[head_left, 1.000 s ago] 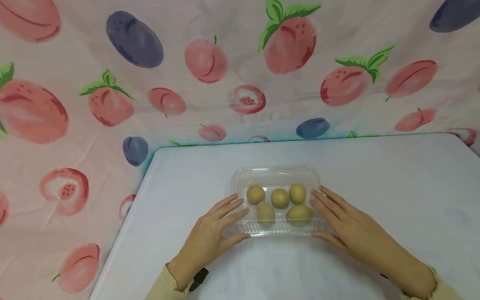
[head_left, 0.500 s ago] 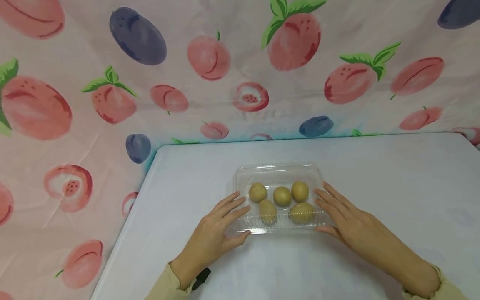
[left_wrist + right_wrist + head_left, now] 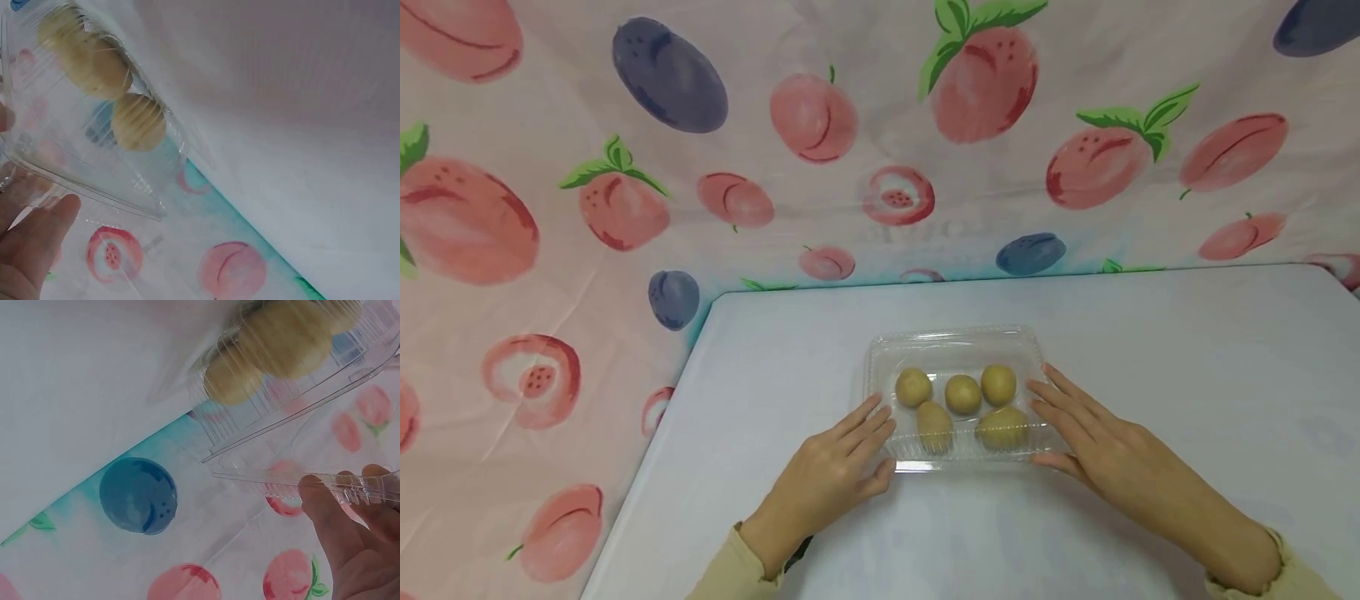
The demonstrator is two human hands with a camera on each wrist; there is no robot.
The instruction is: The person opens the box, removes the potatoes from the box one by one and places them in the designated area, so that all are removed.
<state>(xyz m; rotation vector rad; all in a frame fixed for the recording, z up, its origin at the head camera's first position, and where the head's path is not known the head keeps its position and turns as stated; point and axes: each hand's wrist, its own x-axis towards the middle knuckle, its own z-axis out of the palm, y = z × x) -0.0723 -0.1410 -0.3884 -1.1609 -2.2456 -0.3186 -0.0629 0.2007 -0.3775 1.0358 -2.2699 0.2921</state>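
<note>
A clear plastic clamshell box [image 3: 951,340] rests on the white table with several yellow potatoes [image 3: 963,394] inside. My left hand [image 3: 831,477] lies at the box's left side, fingers extended over the lid's edge and thumb by the front left corner. On the opposite side, my right hand [image 3: 1108,457] has its long fingers resting along the lid's right edge, thumb near the front right corner. The right wrist view shows the lid [image 3: 262,480] raised a little from the base rim [image 3: 294,412], with fingertips against it. In the left wrist view, fingers [image 3: 59,219] touch the lid near its rim.
A pale cloth printed with peaches and plums [image 3: 895,198] hangs behind and left of the table. The table's white surface [image 3: 1210,358] stretches out on both sides of the box. Beige sleeves [image 3: 737,567] cover both forearms.
My left hand has shifted slightly toward me, its fingers drawing closer together and its thumb bending in. The right hand stays at the box's right edge. The potatoes keep their places in the box.
</note>
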